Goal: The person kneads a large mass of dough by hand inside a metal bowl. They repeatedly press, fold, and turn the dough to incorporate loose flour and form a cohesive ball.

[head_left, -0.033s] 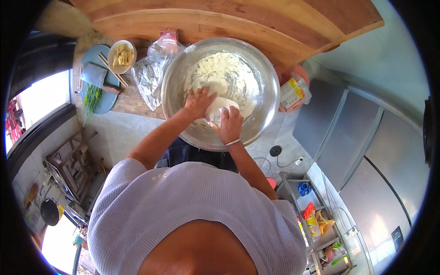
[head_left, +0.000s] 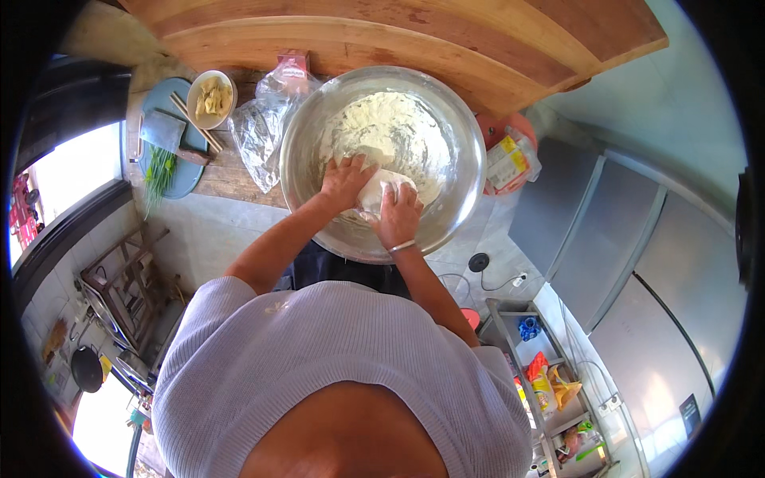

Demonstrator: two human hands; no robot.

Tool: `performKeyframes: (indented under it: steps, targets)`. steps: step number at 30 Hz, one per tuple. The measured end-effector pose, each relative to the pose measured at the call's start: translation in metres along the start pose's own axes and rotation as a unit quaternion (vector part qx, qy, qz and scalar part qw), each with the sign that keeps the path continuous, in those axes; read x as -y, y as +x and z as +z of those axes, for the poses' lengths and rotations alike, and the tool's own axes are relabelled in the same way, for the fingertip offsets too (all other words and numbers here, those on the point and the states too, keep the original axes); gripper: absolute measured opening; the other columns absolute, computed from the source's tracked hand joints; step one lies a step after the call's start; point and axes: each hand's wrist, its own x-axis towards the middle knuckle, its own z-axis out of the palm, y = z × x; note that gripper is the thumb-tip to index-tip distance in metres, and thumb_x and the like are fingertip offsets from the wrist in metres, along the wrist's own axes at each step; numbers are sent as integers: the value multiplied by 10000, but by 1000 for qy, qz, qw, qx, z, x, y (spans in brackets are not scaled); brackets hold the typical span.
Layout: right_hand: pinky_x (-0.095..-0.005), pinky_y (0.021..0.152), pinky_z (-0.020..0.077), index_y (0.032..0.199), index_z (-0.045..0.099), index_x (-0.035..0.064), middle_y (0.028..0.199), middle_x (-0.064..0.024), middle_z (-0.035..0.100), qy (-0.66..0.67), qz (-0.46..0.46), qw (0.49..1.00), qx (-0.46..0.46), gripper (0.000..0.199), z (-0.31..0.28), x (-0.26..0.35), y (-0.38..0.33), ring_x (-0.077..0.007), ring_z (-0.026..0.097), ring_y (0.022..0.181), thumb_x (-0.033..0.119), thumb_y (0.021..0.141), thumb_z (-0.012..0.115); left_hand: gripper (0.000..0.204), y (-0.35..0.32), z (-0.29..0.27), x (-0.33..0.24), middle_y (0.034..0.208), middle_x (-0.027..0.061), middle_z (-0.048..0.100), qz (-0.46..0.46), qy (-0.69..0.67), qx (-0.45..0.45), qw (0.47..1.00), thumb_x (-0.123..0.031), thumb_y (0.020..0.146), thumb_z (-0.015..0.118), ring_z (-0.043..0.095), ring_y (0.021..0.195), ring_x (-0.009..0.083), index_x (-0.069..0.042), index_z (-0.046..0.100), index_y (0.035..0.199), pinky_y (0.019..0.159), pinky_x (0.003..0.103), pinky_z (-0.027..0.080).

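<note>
A wide metal bowl (head_left: 466, 163) holds a pale lump of dough (head_left: 371, 193) near its front side. Loose white flour (head_left: 390, 119) coats the bottom beyond the lump. My left hand (head_left: 344, 182) lies over the dough's left side, its fingers stretched out and spread. On the other side my right hand (head_left: 398, 215), with a pale bangle at the wrist, has its fingers curled round the dough. Both palms' undersides are hidden.
Left of the bowl lie a crumpled clear plastic bag (head_left: 259, 139), a bowl of yellowish pieces (head_left: 213, 99), chopsticks (head_left: 191, 119) and a blue board (head_left: 187, 179) with a cleaver (head_left: 163, 130) and green stalks (head_left: 160, 169). A printed package (head_left: 508, 163) sits right.
Both hands stay on the dough in nearly the same place. The fingers of my right hand have shifted very slightly on it.
</note>
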Motion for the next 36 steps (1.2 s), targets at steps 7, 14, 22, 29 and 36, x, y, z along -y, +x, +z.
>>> performKeyframes:
  steps: [7,14,22,29,36]
  targets:
    - [-528,828,388,1300,444,203,1233,-118,468,-123,35,992,26,799,55,-44,48,-351,434,1141,350,595,789,771,35,23,9,1174,65,484,-28,-39,-107,993,-199,542,805,483,1101,250,-272,484,1239,926,483,382]
    - [-544,762,417,1213,517,271,1168,-17,482,-131,89,984,79,644,31,-43,102,-312,452,1088,423,635,758,609,78,31,36,1032,90,523,-2,-44,-210,977,-135,557,753,514,997,285,-190,516,1115,795,421,426]
    - [-474,982,380,1330,437,179,1359,-224,379,34,32,967,249,930,23,-83,140,-404,327,1280,587,560,761,993,96,-9,62,1357,201,396,55,-275,114,953,-356,571,814,352,1273,358,-82,323,1390,1068,416,278]
    - [-575,914,367,1256,508,277,1300,-86,461,104,104,988,45,674,47,-60,91,-338,405,1196,465,652,739,834,46,19,30,1242,127,495,-25,-131,-152,979,-334,558,816,458,1158,316,-171,465,1298,971,421,363]
    - [-577,861,372,1163,580,298,1267,-7,465,-76,159,984,30,528,41,-45,115,-302,388,1188,394,669,741,686,67,28,38,1154,81,526,-39,-136,-219,965,-282,603,787,482,1082,275,-258,522,1236,865,412,394]
